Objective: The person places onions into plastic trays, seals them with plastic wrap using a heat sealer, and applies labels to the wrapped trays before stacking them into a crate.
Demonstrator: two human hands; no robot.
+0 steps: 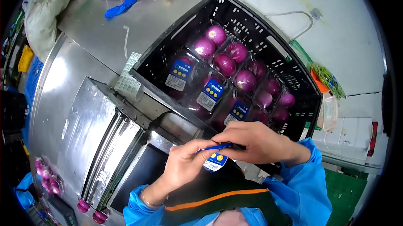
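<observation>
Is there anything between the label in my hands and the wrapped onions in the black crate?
Between the label in your left hand and right hand and the wrapped onions, I see only the crate's near rim and their clear wrap. No lid covers the crate.

The onions (224,65) are purple; the crate (262,31) is black, its walls patterned with slots. Labels (181,70) along the crate's near edge are blue and white with yellow dots, like the held label (215,165). The sleeves (308,184) are bright blue.
</observation>
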